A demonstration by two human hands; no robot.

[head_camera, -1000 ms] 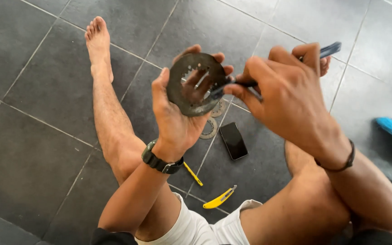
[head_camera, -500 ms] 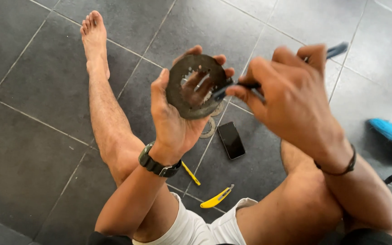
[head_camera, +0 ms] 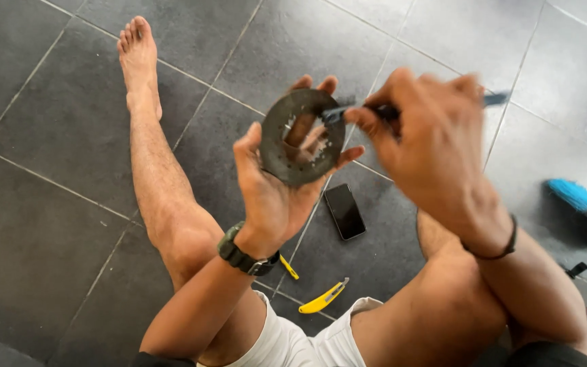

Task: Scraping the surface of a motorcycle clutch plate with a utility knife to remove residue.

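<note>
Person seated on grey tile floor, seen from above; places given rel. to the disc. Far left of disc: bare foot, leg stretched out. Left hand, watch on wrist, is cupped under the disc, a dark, rusty metal ring w/ small holes & a toothed centre opening, gripped by its edge, held upright at chest level, fingers curled behind it. Just right of disc: right hand, blurred w/ motion, closed on a slim dark tool, bluish end sticking out far side; tip meets the disc's upper right rim. Step in hand looks like scraping or picking at the ring's face, approx. mid-job; next move prob. needs the left hand to brace the disc firm & the tip kept from slipping toward the fingers behind. Below disc, on floor: black phone, yellow cutter, small yellow piece by the wrist. Far right: blue brush. Nothing blocks the work; the right hand hides part of the tool.
</note>
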